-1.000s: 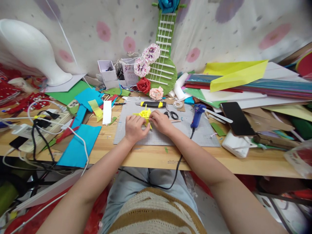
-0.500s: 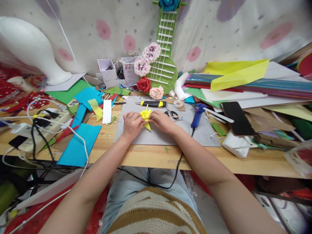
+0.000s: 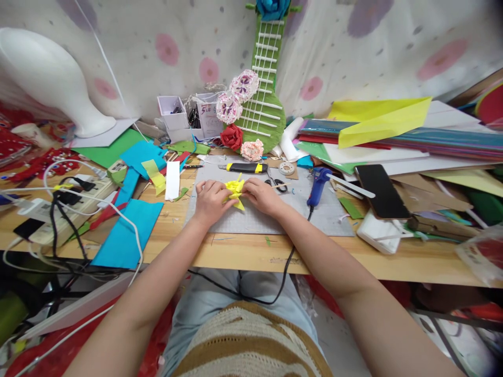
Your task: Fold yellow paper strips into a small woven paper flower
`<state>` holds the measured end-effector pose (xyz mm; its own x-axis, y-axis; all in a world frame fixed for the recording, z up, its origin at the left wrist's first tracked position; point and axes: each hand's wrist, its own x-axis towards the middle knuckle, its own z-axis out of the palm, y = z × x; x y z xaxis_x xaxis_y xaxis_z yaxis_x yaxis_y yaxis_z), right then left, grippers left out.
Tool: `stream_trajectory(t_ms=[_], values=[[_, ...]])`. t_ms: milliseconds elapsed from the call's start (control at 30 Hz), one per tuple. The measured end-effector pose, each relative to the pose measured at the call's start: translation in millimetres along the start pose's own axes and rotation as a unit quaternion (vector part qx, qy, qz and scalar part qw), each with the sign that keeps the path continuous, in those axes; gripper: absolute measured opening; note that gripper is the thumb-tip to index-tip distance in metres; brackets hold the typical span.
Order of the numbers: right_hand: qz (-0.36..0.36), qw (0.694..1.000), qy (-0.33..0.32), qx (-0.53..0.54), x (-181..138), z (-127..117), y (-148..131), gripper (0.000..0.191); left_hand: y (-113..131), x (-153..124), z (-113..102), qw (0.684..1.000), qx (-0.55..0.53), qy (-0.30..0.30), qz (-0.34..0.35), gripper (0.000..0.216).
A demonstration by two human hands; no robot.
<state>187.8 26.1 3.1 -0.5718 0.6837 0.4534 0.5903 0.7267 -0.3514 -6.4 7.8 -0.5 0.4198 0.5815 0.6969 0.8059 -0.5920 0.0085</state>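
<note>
Head view: the person's left hand (image 3: 212,201) is pinching one side of a yellow petalled piece (image 3: 236,189) over the grey mat (image 3: 251,225), while the right hand (image 3: 257,195) is pinching the opposite side. A thin stick (image 3: 280,185) is projecting beyond the right hand; a utility knife (image 3: 247,167) is lying behind, and a blue glue gun (image 3: 316,189) is lying rightward.

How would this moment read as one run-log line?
left hand: holding yellow paper flower; right hand: holding same flower; beneath: gray cutting mat; nearby: blue glue gun
</note>
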Motion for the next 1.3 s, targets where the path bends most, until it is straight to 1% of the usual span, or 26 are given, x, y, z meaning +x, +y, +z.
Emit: stream_trajectory(t_ms=[100, 267, 367, 533, 600, 633, 700, 767, 800, 900, 967, 1067, 1133, 1200, 1300], values=[[0.000, 1.000, 0.002, -0.006, 0.3, 0.6, -0.2, 0.012, 0.6, 0.0, 0.9, 1.000, 0.009, 0.008, 0.001, 0.024], [0.000, 1.000, -0.009, -0.006, 0.9, 2.0, -0.7, 0.012, -0.4, -0.5, 2.2, 0.999, -0.019, 0.002, -0.027, 0.024], [-0.007, 1.000, -0.005, -0.006, 0.5, 1.4, -1.6, 0.008, -1.7, -1.1, 2.5, 0.998, -0.036, -0.006, -0.043, 0.025], [-0.019, 1.000, 0.002, -0.010, -0.5, -0.6, -3.7, 0.006, -3.7, -1.2, 3.1, 0.998, -0.046, -0.012, -0.048, 0.025], [-0.012, 1.000, 0.002, -0.007, -0.3, -0.5, -4.2, 0.008, -2.9, -0.4, 1.3, 0.998, -0.045, -0.021, -0.050, 0.025], [-0.007, 1.000, 0.005, -0.005, -0.1, -0.1, -4.4, 0.009, -1.5, 0.2, -0.3, 0.997, -0.042, -0.021, -0.054, 0.024], [0.011, 1.000, 0.015, -0.004, 0.6, 1.3, -5.2, 0.009, 3.3, 1.4, -4.1, 0.997, -0.029, -0.001, -0.072, 0.024], [0.038, 0.999, 0.031, -0.008, 1.6, 3.7, -6.6, 0.008, 10.8, 2.1, -6.8, 0.995, -0.009, 0.031, -0.093, 0.030], [0.054, 0.998, 0.041, -0.009, 2.1, 5.0, -7.5, 0.008, 15.0, 2.2, -6.9, 0.995, -0.002, 0.036, -0.094, 0.033], [0.098, 0.993, 0.070, -0.010, 3.4, 8.2, -10.5, 0.008, 25.5, 1.5, -1.4, 0.997, 0.001, 0.002, -0.075, 0.037], [0.116, 0.990, 0.077, -0.007, 3.7, 8.8, -12.5, 0.007, 28.1, 1.0, 4.7, 0.997, 0.007, -0.015, -0.081, 0.035], [0.135, 0.988, 0.070, -0.004, 3.5, 7.6, -15.3, 0.006, 24.7, 1.3, 10.2, 0.994, 0.032, -0.013, -0.100, 0.017], [0.149, 0.987, 0.062, -0.005, 3.5, 7.0, -17.0, 0.004, 20.4, 2.0, 10.3, 0.994, 0.044, -0.014, -0.095, 0.010], [0.161, 0.985, 0.062, -0.005, 3.7, 7.2, -18.0, 0.003, 16.9, 2.6, 9.2, 0.995, 0.050, -0.020, -0.082, 0.012], [0.172, 0.982, 0.082, 0.005, 4.0, 8.8, -17.9, 0.003, 14.5, 2.7, 9.7, 0.995, 0.051, -0.030, -0.075, 0.015]])
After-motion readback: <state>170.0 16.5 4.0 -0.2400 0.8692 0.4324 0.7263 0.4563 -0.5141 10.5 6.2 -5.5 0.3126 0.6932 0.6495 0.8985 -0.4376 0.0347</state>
